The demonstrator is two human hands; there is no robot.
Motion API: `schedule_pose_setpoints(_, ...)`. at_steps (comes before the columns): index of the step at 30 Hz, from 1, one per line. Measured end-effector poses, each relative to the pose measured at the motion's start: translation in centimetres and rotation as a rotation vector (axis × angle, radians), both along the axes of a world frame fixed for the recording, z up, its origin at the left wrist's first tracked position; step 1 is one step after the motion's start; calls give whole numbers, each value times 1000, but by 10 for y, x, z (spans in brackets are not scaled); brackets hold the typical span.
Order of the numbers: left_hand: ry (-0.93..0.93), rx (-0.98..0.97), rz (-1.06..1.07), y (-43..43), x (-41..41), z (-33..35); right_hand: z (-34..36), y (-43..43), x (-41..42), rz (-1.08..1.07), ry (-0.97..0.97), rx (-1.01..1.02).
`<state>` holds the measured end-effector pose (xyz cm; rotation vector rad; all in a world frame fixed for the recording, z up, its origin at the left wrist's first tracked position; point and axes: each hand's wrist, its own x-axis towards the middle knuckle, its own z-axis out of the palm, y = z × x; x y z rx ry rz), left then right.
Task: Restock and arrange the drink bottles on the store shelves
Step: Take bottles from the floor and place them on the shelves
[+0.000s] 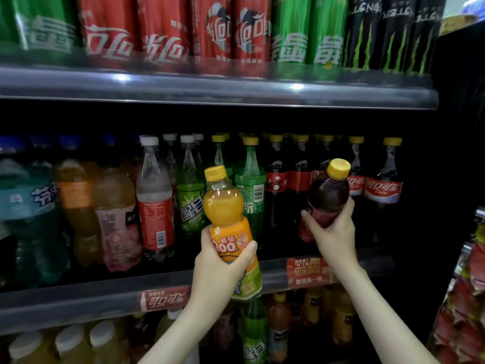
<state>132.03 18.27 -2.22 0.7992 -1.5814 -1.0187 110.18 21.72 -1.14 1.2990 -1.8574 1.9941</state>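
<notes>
My left hand (pixel 223 269) grips an orange juice bottle (pixel 224 206) with a yellow cap round its labelled lower half, held tilted in front of the middle shelf. My right hand (pixel 332 232) holds a dark red drink bottle (pixel 328 193) with a yellow cap, raised before the row of cola bottles (pixel 381 190). Green soda bottles (pixel 252 190) stand just behind the orange bottle. Both held bottles are off the shelf.
The middle shelf rail (pixel 78 303) carries red price strips. Cans of cola, green soda and black energy drink (pixel 393 35) fill the top shelf. Blue, orange and pink bottles (pixel 115 219) stand at left. More bottles sit on the lower shelf (pixel 278 327). Red snack packs (pixel 469 298) hang right.
</notes>
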Motion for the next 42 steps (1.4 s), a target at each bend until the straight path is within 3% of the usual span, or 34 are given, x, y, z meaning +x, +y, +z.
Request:
schedule_pose_setpoints(10,114,134,-130,-28,-28,15,1,7,8,140,-70,85)
schedule_pose_setpoints(27,145,69,-169,1,-15,0,16,51,34,135,1,-117)
schedule_pose_setpoints(30,142,69,-206,18,5,-13,4,69,53,240,-31,-65)
schedule_pose_setpoints(35,56,237,-336,39,39,-60,-49,86,91,385,-115,155)
schedule_pose_setpoints(42,-131,381,-244,79,84,-117,-122,100,123,552,-219,454)
